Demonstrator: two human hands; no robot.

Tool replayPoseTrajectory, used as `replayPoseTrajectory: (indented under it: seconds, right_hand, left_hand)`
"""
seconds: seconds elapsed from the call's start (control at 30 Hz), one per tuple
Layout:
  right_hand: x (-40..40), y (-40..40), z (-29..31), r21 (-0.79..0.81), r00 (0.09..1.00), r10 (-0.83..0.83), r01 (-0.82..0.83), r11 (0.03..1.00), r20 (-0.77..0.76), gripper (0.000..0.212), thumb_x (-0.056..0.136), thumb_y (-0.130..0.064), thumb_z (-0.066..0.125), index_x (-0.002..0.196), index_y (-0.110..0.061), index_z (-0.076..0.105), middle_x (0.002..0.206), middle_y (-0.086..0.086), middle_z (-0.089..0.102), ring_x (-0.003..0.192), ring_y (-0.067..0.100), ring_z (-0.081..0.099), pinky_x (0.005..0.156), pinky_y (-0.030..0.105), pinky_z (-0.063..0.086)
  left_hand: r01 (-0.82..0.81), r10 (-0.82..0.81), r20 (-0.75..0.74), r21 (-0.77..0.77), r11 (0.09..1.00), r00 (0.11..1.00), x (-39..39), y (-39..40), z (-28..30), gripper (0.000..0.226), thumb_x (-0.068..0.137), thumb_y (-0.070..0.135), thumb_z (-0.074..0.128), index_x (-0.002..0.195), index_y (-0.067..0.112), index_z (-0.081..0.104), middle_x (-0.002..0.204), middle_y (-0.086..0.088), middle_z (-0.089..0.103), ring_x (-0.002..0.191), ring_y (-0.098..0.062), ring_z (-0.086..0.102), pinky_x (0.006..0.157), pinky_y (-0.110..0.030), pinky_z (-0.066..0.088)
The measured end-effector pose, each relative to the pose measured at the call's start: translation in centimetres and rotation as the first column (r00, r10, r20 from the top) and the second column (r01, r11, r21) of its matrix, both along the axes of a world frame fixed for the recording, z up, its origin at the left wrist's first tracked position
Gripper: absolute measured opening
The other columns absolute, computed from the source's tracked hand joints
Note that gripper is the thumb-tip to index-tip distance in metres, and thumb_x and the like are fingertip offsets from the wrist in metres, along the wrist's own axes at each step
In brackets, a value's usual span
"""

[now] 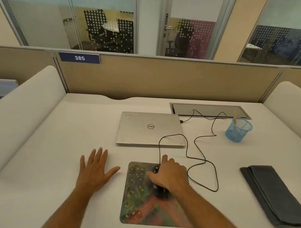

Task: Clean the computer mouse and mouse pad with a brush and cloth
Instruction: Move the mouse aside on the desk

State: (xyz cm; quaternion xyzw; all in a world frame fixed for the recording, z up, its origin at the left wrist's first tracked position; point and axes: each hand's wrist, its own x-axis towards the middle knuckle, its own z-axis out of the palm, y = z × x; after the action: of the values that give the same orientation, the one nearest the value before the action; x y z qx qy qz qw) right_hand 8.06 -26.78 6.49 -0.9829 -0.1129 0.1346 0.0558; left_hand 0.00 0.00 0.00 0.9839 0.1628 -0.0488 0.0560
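Black plastic mouse [159, 190], judged light, rigid and tethered, is gripped by its sides under the right hand [171, 174]; the left hand [95, 168] is laid flat, fingers spread, well apart.

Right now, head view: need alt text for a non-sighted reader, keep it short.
A person's right hand grips a black wired mouse on a colourful mouse pad; the left hand rests flat on the white desk. Beyond lie a closed laptop, a blue mesh cup and a folded grey cloth.
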Motion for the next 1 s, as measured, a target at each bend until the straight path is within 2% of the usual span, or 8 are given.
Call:
replayPoseTrajectory:
  seconds: [0.13,0.2,0.27,0.33,0.5,0.7,0.83,1.0]
  right_hand:
    - [-0.3,0.0,-0.1,-0.017,1.0,-0.012,0.012,1.0,0.005,0.081,0.072,-0.067,0.052,0.132,-0.014,0.037,0.114,0.006,0.058,0.101,0.025,0.06,0.051,0.028,0.025]
    - [-0.3,0.3,-0.3,-0.004,1.0,-0.019,0.018,1.0,-0.011,0.079,0.072,-0.062,0.053,0.132,-0.013,0.037,0.111,0.006,0.059,0.098,0.025,0.061,0.047,0.027,0.022]
    - [-0.1,0.6,-0.7,0.02,0.999,-0.033,0.034,0.999,-0.038,0.08,0.071,-0.058,0.055,0.133,-0.012,0.036,0.112,0.007,0.057,0.099,0.025,0.061,0.054,0.027,0.034]
    - [-0.2,0.7,-0.9,0.041,0.996,-0.056,0.059,0.997,-0.073,0.079,0.07,-0.055,0.057,0.132,-0.012,0.036,0.113,0.008,0.056,0.099,0.026,0.06,0.06,0.029,0.04]
    - [0.2,1.2,-0.4,0.064,0.996,-0.075,0.078,0.995,-0.051,0.075,0.069,-0.053,0.057,0.128,-0.013,0.036,0.108,0.007,0.057,0.087,0.023,0.053,0.059,0.03,0.038]
    - [1.3,3.8,1.4,0.103,0.999,-0.051,0.052,0.993,-0.015,0.086,0.069,-0.056,0.064,0.137,-0.015,0.031,0.117,0.008,0.056,0.104,0.028,0.058,0.066,0.032,0.042]
    - [1.6,7.0,2.8,0.155,1.0,-0.008,0.006,0.988,0.012,0.086,0.068,-0.056,0.064,0.136,-0.015,0.031,0.113,0.008,0.058,0.1,0.028,0.059,0.064,0.033,0.044]
    - [1.3,12.0,3.8,0.152,0.997,0.062,-0.068,0.986,0.045,0.089,0.069,-0.053,0.064,0.139,-0.012,0.027,0.11,0.011,0.057,0.1,0.029,0.058,0.063,0.033,0.043]
  left_hand:
    - [-0.082,0.083,0.032,-0.028,0.996,0.996,-2.1,2.3,-0.8,0.115,0.065,0.092,-0.012,0.157,0.024,-0.001,0.166,0.0,-0.005,0.152,-0.021,-0.01,0.12,-0.055,-0.007]
    - [-0.121,0.123,0.04,-0.049,0.992,0.992,-2.8,3.0,-1.1,0.114,0.066,0.093,-0.01,0.158,0.026,0.002,0.166,0.002,-0.003,0.152,-0.02,-0.008,0.12,-0.055,-0.004]
    - [-0.144,0.149,0.055,-0.08,0.986,0.987,-3.1,3.3,-1.1,0.113,0.066,0.093,-0.008,0.158,0.028,0.004,0.166,0.003,-0.002,0.152,-0.02,-0.006,0.12,-0.055,-0.004]
    - [-0.152,0.157,0.05,-0.089,0.984,0.986,-3.2,3.4,-1.1,0.112,0.067,0.093,-0.007,0.158,0.029,0.005,0.166,0.003,-0.002,0.152,-0.019,-0.007,0.119,-0.055,-0.004]
    - [-0.15,0.155,0.06,-0.091,0.985,0.986,-3.2,3.4,-1.3,0.11,0.068,0.093,-0.006,0.158,0.03,0.005,0.166,0.005,-0.003,0.152,-0.018,-0.008,0.119,-0.054,-0.005]
    - [-0.15,0.157,0.067,-0.104,0.983,0.985,-3.3,3.7,-1.4,0.092,0.081,0.086,0.003,0.157,0.033,0.008,0.166,0.007,0.001,0.152,-0.016,-0.004,0.119,-0.053,-0.002]
    - [-0.102,0.111,0.108,-0.082,0.991,0.988,-3.9,4.9,-0.9,0.085,0.08,0.072,-0.004,0.155,0.039,0.019,0.165,0.008,0.014,0.151,-0.014,0.01,0.118,-0.048,0.007]
    - [-0.114,0.124,0.12,-0.089,0.99,0.985,-4.4,5.2,-0.8,0.082,0.08,0.067,-0.005,0.155,0.041,0.018,0.165,0.007,0.013,0.151,-0.015,0.008,0.12,-0.046,0.004]
